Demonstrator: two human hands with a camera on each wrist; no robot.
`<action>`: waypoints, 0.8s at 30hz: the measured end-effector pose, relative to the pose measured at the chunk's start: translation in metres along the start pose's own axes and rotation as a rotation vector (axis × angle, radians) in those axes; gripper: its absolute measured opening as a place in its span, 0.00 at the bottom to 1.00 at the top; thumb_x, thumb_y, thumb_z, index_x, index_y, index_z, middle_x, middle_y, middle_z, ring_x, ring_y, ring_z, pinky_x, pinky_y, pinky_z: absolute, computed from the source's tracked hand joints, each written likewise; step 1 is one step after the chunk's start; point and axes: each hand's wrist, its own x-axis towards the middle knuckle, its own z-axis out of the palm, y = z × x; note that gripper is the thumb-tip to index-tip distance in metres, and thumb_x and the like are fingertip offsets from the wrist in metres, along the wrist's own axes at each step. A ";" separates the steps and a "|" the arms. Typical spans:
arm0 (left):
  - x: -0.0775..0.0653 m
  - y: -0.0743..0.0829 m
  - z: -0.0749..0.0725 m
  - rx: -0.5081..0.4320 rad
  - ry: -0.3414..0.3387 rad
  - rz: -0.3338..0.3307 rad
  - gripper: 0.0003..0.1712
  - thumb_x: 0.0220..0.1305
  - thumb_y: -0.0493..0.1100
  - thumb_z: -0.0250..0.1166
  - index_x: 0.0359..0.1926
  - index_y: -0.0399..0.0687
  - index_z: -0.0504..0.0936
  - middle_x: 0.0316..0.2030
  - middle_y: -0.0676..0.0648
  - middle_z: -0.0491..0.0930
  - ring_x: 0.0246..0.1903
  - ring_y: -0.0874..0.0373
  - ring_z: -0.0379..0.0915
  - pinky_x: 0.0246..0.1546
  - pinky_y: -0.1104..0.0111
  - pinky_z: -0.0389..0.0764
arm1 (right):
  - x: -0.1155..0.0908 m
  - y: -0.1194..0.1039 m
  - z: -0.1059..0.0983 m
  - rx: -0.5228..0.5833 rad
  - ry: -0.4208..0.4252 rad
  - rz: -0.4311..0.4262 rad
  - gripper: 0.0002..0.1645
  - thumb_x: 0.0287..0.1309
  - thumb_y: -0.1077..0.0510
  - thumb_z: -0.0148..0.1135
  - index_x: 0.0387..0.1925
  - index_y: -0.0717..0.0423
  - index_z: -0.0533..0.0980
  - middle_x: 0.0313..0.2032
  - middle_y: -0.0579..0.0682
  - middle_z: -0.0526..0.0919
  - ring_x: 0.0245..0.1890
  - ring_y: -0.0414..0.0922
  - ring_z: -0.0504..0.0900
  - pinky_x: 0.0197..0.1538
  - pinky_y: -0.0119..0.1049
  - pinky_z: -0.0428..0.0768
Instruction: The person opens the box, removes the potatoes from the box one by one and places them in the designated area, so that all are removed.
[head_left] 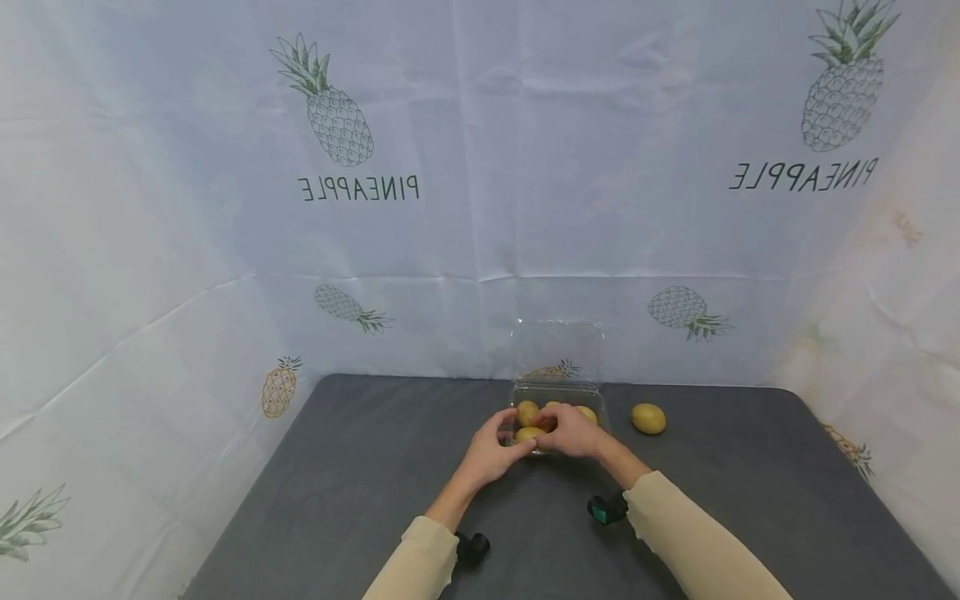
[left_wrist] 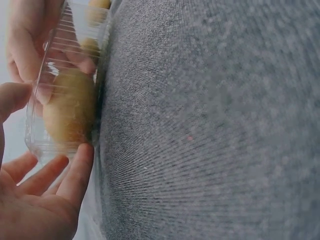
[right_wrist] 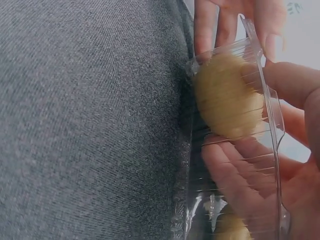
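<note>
A clear plastic clamshell container (head_left: 606, 421) sits at the far side of the table with its lid (head_left: 558, 346) standing up behind. My left hand (head_left: 489, 454) steadies its left end, thumb at the rim and fingertips against the end wall in the left wrist view. My right hand (head_left: 573, 431) reaches inside. Its thumb and fingers grip a yellow potato (right_wrist: 225, 95) at the container's near left corner, seen through the ribbed wall. Several other potatoes, one at the back left (head_left: 527, 412) and one at the right (head_left: 588, 413), lie in the container, partly hidden by the right hand.
A single potato (head_left: 648, 419) lies on the dark grey table (head_left: 360, 492) to the right of the container. A white cloth (head_left: 480, 233) with pineapple prints hangs close behind the table and along both sides. Black wrist devices (head_left: 472, 549) show below both hands.
</note>
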 end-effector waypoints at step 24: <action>0.000 0.002 0.003 -0.019 0.008 -0.029 0.39 0.65 0.54 0.72 0.72 0.47 0.70 0.66 0.39 0.71 0.58 0.42 0.75 0.49 0.52 0.83 | -0.026 -0.008 -0.021 -0.029 0.121 0.010 0.17 0.59 0.55 0.68 0.51 0.51 0.84 0.44 0.48 0.83 0.36 0.43 0.80 0.39 0.41 0.81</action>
